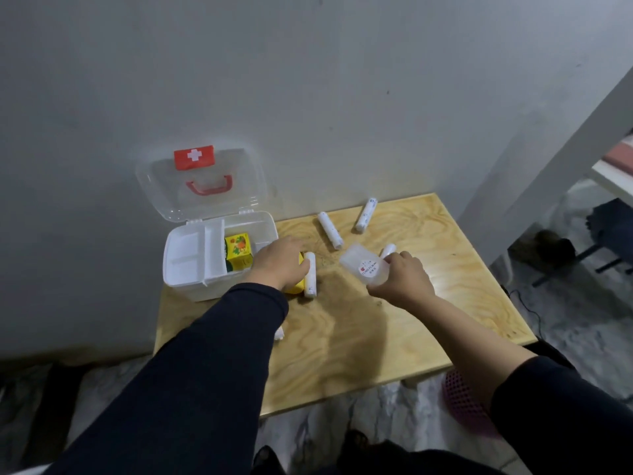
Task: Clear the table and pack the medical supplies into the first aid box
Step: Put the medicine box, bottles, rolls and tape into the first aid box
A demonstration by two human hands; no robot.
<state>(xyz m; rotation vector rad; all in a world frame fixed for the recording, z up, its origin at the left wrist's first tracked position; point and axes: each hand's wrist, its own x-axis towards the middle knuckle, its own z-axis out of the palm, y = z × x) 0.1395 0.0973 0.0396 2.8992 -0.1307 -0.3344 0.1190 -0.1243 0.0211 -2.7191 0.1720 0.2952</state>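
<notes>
The white first aid box (pixel 181 269) stands open at the table's left rear, its clear lid (pixel 202 180) leaning on the wall, a yellow carton (pixel 238 250) inside. My left hand (pixel 279 264) lies over a second yellow box (pixel 297 286) just right of the first aid box, fingers curled on it. A white bandage roll (pixel 310 274) lies against that hand. My right hand (pixel 399 279) grips a clear cling-film packet (pixel 364 264) and touches another roll (pixel 388 250). Two more rolls (pixel 329 229) (pixel 365 210) lie farther back.
The small plywood table (pixel 342 337) stands against a grey wall. A white item (pixel 279 332) peeks out beside my left sleeve. A pink mesh basket (pixel 462 402) sits below the table's right front corner. A white beam (pixel 548 159) slants at right.
</notes>
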